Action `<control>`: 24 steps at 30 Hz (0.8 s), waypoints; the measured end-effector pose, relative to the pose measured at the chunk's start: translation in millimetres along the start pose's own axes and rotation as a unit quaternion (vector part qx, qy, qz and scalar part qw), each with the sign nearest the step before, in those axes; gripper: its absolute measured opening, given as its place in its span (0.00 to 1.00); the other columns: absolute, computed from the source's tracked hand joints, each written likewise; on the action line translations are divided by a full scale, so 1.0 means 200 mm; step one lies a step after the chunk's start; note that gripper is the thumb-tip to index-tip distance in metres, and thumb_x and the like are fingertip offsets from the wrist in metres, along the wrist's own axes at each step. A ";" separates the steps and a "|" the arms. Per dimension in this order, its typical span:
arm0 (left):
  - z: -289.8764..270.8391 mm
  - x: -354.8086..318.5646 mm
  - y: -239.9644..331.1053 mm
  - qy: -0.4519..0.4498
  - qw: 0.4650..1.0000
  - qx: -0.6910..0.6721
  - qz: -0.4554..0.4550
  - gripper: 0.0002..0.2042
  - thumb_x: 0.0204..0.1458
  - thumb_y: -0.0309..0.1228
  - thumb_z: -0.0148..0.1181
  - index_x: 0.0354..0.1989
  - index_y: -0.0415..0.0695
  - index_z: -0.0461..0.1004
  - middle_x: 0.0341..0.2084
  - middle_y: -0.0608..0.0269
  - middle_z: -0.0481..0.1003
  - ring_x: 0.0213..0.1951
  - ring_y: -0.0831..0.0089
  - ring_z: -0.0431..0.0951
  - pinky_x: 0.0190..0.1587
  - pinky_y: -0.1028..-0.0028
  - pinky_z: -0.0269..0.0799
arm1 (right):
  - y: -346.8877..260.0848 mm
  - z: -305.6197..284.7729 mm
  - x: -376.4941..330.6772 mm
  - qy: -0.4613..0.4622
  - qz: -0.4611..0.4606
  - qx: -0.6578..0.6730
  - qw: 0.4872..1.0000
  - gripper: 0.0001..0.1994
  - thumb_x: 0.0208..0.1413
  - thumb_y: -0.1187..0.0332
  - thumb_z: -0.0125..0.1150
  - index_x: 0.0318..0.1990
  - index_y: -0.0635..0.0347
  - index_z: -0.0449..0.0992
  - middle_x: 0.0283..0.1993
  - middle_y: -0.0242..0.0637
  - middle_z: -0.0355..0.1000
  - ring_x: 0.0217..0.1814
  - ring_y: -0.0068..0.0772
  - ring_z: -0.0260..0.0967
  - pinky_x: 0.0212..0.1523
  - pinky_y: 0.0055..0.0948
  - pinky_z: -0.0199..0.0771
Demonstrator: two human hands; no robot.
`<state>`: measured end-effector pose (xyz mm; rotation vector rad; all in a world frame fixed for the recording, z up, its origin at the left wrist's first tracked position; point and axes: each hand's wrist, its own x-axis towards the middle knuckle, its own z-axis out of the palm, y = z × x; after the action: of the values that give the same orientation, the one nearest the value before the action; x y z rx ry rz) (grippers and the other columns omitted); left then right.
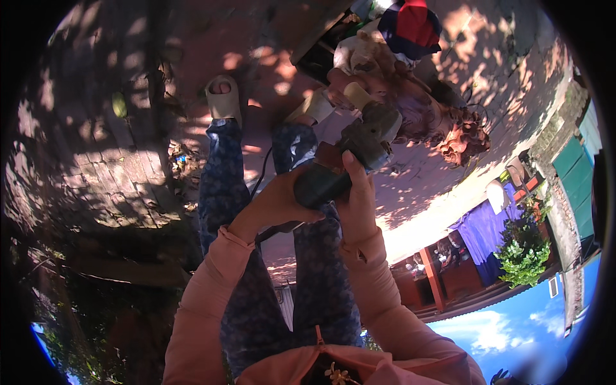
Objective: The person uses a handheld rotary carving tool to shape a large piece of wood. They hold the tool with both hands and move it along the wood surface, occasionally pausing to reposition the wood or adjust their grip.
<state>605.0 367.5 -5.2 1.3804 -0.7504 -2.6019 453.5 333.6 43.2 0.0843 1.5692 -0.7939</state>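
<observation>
My left hand (277, 200) is wrapped round the dark green body of an angle grinder (317, 183). On the other side of the same body, my right hand (359, 199) grips with its thumb lying along the top, near the grey gear head. The grinder's head and rounded guard point away from me, toward a reddish-brown, carved-looking wooden piece (420, 112) with a curled, frilly end. Whether the disc touches the wood cannot be made out. A black cord (262, 170) hangs beside my left wrist.
My feet in beige sandals (224, 106) rest on the shaded paving. A navy and red cap or cloth (410, 29) lies at the wood's far end. Dry leaves and litter (181, 160) lie at left. Purple cloth (481, 234) hangs by a leafy plant (526, 253) at right.
</observation>
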 end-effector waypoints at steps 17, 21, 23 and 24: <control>0.12 -0.08 -0.13 0.004 0.987 -0.157 0.017 0.38 0.27 0.32 0.76 0.54 0.41 0.68 0.42 0.59 0.75 0.45 0.69 0.75 0.51 0.71 0.67 | 0.04 0.03 -0.06 0.016 -0.029 -0.150 0.988 0.15 0.49 0.72 0.65 0.44 0.65 0.73 0.42 0.35 0.72 0.43 0.26 0.70 0.45 0.26 0.68; 0.08 0.02 -0.09 0.010 0.996 -0.079 0.049 0.39 0.26 0.33 0.77 0.54 0.41 0.67 0.42 0.58 0.75 0.44 0.67 0.75 0.51 0.70 0.67 | 0.05 -0.09 0.04 -0.037 -0.213 -0.314 0.925 0.15 0.50 0.73 0.64 0.45 0.66 0.73 0.41 0.36 0.72 0.43 0.27 0.71 0.45 0.26 0.69; 0.03 0.10 0.00 -0.019 0.997 -0.074 0.026 0.39 0.27 0.35 0.76 0.54 0.39 0.67 0.43 0.53 0.74 0.47 0.63 0.74 0.52 0.69 0.66 | -0.02 -0.05 0.06 -0.030 -0.183 -0.287 0.940 0.15 0.51 0.74 0.62 0.48 0.65 0.72 0.41 0.37 0.72 0.43 0.30 0.71 0.45 0.26 0.69; 0.02 0.12 0.03 -0.032 0.997 -0.070 0.015 0.39 0.28 0.35 0.75 0.53 0.38 0.67 0.44 0.51 0.74 0.48 0.61 0.74 0.52 0.68 0.66 | -0.02 -0.07 0.09 -0.025 -0.173 -0.298 0.938 0.15 0.52 0.74 0.61 0.49 0.64 0.72 0.42 0.38 0.72 0.44 0.31 0.71 0.45 0.26 0.70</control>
<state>587.4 356.2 -19.6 1.2429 -0.5792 -2.6313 436.6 331.6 28.4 -0.6646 1.7373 -0.5462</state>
